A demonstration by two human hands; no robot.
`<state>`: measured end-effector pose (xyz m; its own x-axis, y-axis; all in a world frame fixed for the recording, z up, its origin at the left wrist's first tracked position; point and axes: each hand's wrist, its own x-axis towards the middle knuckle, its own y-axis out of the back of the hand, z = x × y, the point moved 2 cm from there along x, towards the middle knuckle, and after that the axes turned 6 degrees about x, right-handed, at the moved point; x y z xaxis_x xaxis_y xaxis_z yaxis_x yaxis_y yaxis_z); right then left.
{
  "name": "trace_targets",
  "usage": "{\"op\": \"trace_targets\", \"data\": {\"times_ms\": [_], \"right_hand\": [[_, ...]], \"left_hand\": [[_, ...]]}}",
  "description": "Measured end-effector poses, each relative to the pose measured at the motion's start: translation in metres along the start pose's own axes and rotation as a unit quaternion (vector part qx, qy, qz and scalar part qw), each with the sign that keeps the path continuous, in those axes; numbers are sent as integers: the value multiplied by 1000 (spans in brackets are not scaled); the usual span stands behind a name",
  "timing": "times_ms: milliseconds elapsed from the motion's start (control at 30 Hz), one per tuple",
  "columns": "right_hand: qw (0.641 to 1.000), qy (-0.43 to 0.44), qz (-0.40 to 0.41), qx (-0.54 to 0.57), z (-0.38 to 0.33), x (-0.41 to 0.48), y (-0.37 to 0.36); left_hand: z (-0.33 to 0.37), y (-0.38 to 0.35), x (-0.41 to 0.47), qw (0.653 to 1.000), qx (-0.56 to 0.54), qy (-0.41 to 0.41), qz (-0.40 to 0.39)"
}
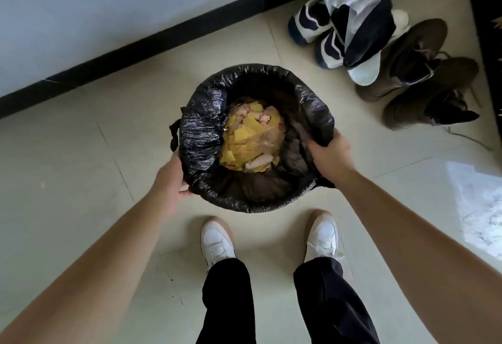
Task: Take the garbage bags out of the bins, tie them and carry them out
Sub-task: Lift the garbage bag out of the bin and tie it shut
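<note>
Where the fingers curl, both grips are on plastic: the right hand (330, 153) pinches the folded-over rim of the black garbage bag (202, 137), and the left hand (171, 178) hooks under it opposite. The bag lines its hidden bin on the floor (81, 169), yellow scraps (248, 137) heaped inside. Peel the rim free evenly, then lift straight up — a lopsided pull could tear it.

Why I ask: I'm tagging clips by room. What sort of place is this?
Probably a home entryway: brown boots and sneakers left on the tiled floor by the wall, plus a black garbage bag of kitchen scraps.
</note>
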<state>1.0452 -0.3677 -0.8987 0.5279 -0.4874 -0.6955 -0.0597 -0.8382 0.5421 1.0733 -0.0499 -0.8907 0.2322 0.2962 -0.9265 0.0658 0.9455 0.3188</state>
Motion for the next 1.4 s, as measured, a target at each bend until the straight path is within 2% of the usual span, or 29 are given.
{"op": "trace_targets", "data": {"times_ms": [100,133,233,300,333,400,467,533,567,600,700,767,900,967,1033,1167,1233,1267,1333,1400], "right_hand": [[998,17,-1,-60,0,5,-5],[998,18,5,-61,-1,5,-6],[997,19,27,-75,-7,1,-9],[995,11,35,-89,-9,-3,-10],[995,5,38,-93,-10,-6,-10],[995,-4,45,-94,-13,-10,-12],[994,-17,53,-94,-18,-15,-14],[994,-36,42,-95,-21,-17,-13],[994,-42,30,-100,-23,-19,-12],[992,-40,22,-117,-26,-21,-10],[971,-11,22,-237,-33,-37,8],[958,24,30,-285,-40,-45,24],[948,188,73,-247,-81,-68,67],[938,255,97,-213,-108,-85,85],[940,252,79,-217,-130,-100,100],[927,180,7,-329,-163,-121,133],[946,187,11,-266,-183,-139,153],[952,217,29,-212,-192,-151,162],[945,296,64,-122,-208,-177,177],[939,322,61,-102,-215,-195,185]], "left_hand": [[4,-1,12,990,-130,-22,-49],[7,0,14,986,-159,-30,-38],[28,6,7,971,-190,-87,120],[48,5,-12,946,-172,-182,206],[56,0,-27,932,-143,-251,218],[63,-21,-68,896,-12,-409,171],[49,-55,-104,839,163,-519,16],[24,-83,-130,779,302,-533,-135],[16,-89,-136,766,325,-531,-158],[13,-89,-139,774,312,-532,-144],[29,-62,-144,851,163,-499,-14],[44,-39,-144,870,103,-478,65],[60,-4,-163,852,103,-495,132],[66,7,-179,856,84,-479,173],[71,17,-196,859,76,-463,205],[71,37,-235,845,136,-451,252],[72,48,-255,854,179,-404,275],[73,54,-266,861,178,-383,282],[72,65,-293,866,110,-378,309],[71,70,-318,862,55,-389,320]]}}
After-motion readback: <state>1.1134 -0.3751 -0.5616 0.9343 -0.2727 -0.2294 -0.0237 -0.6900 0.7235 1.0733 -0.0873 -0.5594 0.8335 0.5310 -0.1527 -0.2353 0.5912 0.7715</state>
